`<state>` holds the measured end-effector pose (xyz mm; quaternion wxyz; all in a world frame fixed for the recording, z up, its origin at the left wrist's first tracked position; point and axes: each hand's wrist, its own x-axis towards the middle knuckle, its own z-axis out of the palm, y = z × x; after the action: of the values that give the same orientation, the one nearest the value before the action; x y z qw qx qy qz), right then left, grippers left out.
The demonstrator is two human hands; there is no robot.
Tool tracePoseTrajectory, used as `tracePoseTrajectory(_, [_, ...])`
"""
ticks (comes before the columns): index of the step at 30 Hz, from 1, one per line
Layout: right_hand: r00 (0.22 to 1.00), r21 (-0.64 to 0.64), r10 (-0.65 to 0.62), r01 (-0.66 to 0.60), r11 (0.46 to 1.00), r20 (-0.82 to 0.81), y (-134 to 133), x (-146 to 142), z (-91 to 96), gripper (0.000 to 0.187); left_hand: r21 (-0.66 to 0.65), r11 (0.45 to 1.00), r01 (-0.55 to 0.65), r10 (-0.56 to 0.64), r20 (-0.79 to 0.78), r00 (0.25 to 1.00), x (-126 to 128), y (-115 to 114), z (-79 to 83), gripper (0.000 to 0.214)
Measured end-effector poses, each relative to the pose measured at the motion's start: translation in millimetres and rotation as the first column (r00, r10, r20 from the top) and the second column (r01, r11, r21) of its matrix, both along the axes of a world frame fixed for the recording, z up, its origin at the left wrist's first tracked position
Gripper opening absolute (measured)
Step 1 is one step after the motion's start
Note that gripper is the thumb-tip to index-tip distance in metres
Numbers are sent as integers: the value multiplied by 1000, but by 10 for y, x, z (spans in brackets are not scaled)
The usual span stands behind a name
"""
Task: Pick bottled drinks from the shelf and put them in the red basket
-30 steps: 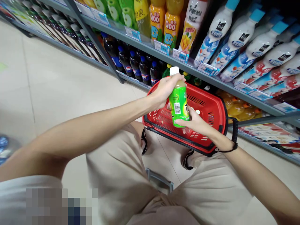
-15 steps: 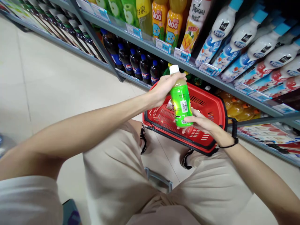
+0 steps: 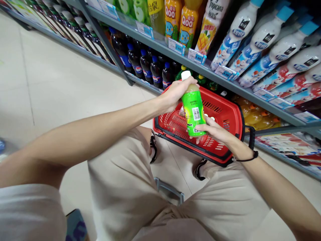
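A green-labelled drink bottle (image 3: 193,110) with a white cap is held upright between both hands above a red shopping basket (image 3: 230,113). My left hand (image 3: 177,93) wraps round the bottle's neck just under the cap. My right hand (image 3: 213,131) cups the bottle's base from below, fingers curled against it. The barcode on the label faces me. A black band sits on my right wrist.
The red basket stands on the tiled floor by my feet, against a grey store shelf (image 3: 175,53). Dark cola bottles (image 3: 147,67) fill the bottom shelf; juice bottles (image 3: 180,20) and white milk-drink bottles (image 3: 263,40) stand above. Pale floor stretches to the left.
The bottle has been turned a little in my hands, so the barcode sits further right on the label. Both hands keep their hold and stay over the basket.
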<state>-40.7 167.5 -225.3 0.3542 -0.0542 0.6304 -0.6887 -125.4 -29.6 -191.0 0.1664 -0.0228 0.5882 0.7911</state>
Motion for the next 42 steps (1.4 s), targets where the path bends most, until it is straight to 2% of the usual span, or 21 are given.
tracePoseTrajectory(3, [999,50,11,-9,999,-46,7,-3,18,66,-10,1000,-1,1,2,1000,-8,11,28,22])
tracePoseTrajectory(7, [992,141,63,-46,989,-112,23,-4,32,62,-36,999,6,-6,-4,1000,-15,25,54,23])
tracePoseTrajectory(24, [989,208,56,-26,978,-138,-7,10,30,63,-25,1000,17,-17,-13,1000,-24,20,8,21])
tracePoseTrajectory(32, [986,290,64,-17,957,-153,-11,14,3,71,-7,1000,25,-25,4,1000,12,26,63,19])
tracePoseTrajectory(42, [932,366,90,49,929,-352,2,-18,-33,74,29,999,14,-13,-23,1000,26,57,23,17])
